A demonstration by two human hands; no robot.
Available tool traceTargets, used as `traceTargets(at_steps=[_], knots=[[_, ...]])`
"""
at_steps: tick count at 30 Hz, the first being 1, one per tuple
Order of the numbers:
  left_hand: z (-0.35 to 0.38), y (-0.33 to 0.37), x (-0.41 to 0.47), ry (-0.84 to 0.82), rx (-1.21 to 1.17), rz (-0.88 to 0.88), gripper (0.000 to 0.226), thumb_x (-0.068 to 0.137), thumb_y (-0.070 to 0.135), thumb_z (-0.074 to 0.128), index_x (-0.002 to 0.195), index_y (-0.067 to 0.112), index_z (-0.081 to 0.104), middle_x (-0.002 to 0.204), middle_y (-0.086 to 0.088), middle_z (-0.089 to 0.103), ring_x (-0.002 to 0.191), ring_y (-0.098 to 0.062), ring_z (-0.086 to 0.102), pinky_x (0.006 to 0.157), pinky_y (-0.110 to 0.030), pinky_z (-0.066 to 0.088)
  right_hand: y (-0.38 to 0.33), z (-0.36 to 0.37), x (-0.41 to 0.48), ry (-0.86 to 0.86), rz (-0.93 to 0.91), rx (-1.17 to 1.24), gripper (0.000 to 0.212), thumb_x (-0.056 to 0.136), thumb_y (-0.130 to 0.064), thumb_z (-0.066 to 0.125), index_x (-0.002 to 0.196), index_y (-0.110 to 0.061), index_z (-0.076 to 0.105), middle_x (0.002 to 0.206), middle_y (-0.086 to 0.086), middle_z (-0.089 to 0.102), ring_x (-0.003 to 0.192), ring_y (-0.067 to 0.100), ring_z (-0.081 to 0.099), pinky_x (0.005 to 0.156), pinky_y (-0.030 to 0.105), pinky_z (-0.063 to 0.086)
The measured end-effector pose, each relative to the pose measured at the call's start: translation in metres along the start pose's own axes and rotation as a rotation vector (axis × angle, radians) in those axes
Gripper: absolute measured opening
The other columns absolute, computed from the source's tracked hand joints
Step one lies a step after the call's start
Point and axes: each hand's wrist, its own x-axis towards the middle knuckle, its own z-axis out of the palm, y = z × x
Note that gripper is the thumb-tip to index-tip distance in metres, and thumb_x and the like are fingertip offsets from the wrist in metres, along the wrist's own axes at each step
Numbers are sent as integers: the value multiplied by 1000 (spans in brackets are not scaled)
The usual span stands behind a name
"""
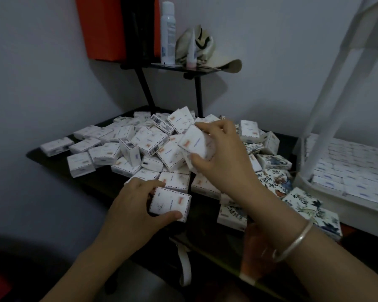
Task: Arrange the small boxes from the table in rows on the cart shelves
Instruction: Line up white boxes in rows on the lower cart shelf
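Boxes [140, 144] lay heaped at all angles on the dark counter [105, 179], white with dashed edges, a red mark and blue print. The left hand [129, 205] gripped a near box [170, 202], face up, its longer side running left to right. The right hand [223, 155] pinched a tilted box [195, 143] over the heap, one corner raised. The cart shelf [336, 205] beside the heap held white boxes flat in tight rows.
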Motion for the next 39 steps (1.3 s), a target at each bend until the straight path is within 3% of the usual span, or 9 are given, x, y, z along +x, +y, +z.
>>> traceTargets(at_steps=[4, 9, 14, 17, 21, 29, 33, 36, 39], knots=[[-1, 4, -5, 43, -9, 44, 59, 51, 64, 73, 99, 34, 55, 100, 17, 51, 95, -5, 49, 70, -16, 38, 12, -20, -19, -48, 98, 109, 65, 77, -34, 75, 134, -23, 46, 124, -10, 43, 108, 4, 47, 90, 26, 46], [3, 31, -5, -2, -254, -68, 49, 53, 53, 85, 83, 30, 53, 83, 12, 63, 73, -4, 61, 57, -29, 53, 32, -49, -44, -98, 244, 299, 65, 76, -34, 78, 126, -35, 36, 111, -20, 50, 98, -4, 54, 81, 26, 54], [8, 79, 6, -143, -364, 35, 51, 53, 69, 65, 94, 39, 61, 95, 20, 63, 87, 13, 57, 66, -17, 50, 48, -97, -74, -65, 304, 440, 67, 76, -29, 79, 124, -47, 37, 111, -12, 59, 87, 4, 66, 69, 30, 59], [19, 123, 13, -240, -440, 140, 43, 60, 67, 62, 88, 35, 64, 89, 17, 69, 82, 4, 63, 69, -26, 52, 55, -132, -91, -45, 375, 530, 47, 80, -21, 76, 115, -36, 48, 104, -3, 62, 81, 15, 69, 60, 31, 58], [43, 181, 20, -345, -476, 246, 51, 63, 70, 68, 83, 24, 57, 83, 9, 70, 70, -6, 67, 65, -39, 58, 73, -173, -116, 58, 482, 580, 32, 86, -11, 69, 103, -29, 49, 105, 11, 62, 91, 23, 66, 73, 41, 58], [91, 287, 46, -466, -651, 441, 16, 88, 33, 63, 99, 24, 56, 77, 1, 70, 58, -8, 68, 46, -30, 53, 116, -255, -161, 332, 756, 549, 28, 97, -5, 41, 111, -26, 55, 110, 5, 64, 82, 23, 67, 54, 36, 55], [119, 328, 63, -571, -707, 466, 11, 96, 31, 53, 105, 26, 54, 82, -1, 69, 70, -13, 70, 56, -35, 58, 148, -295, -152, 533, 809, 533, 36, 94, -2, 31, 114, -19, 56, 103, 15, 63, 70, 31, 68, 60, 42, 53], [141, 352, 75, -610, -685, 434, 10, 99, 28, 45, 104, 34, 52, 96, 5, 67, 80, -14, 69, 68, -28, 58, 181, -310, -139, 591, 841, 447, 30, 94, -9, 36, 115, -22, 53, 107, 13, 60, 81, 34, 68, 75, 49, 57], [162, 372, 83, -648, -754, 371, 18, 99, 20, 43, 108, 32, 52, 107, 9, 63, 87, -16, 70, 76, -39, 60, 219, -315, -126, 525, 985, 305, 27, 94, -19, 40, 115, -19, 56, 104, 10, 62, 89, 29, 64, 78, 42, 53]])
